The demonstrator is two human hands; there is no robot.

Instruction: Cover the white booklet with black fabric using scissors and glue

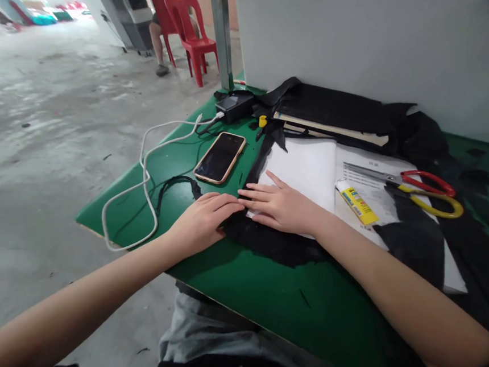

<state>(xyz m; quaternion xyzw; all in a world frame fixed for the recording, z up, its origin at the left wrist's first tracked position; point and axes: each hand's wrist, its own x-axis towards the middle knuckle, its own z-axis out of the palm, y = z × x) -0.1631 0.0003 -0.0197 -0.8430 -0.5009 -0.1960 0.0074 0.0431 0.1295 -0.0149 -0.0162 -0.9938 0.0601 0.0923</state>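
A white sheet (304,160) lies on a piece of black cloth (277,249), whose edges stick out around it. My right hand (279,203) rests flat on the sheet's lower left part, fingers spread and pointing left. At the left edge of the cloth is my left hand (207,217), its fingers bent and close together, closed on the cloth border; its thumb is mostly hidden. The fingertips of both hands meet there. Right of the sheet, a yellow glue tube (358,204) and scissors (403,179) with one red and one yellow handle lie on printed paper (372,186).
A phone (220,157), a white cable (145,169), a black box-shaped device (234,105) and a small yellow cap (262,121) occupy the green table's (294,302) left side. Black-wrapped boards (332,108) lie at the back wall. Beyond, a person sits by red chairs (189,27).
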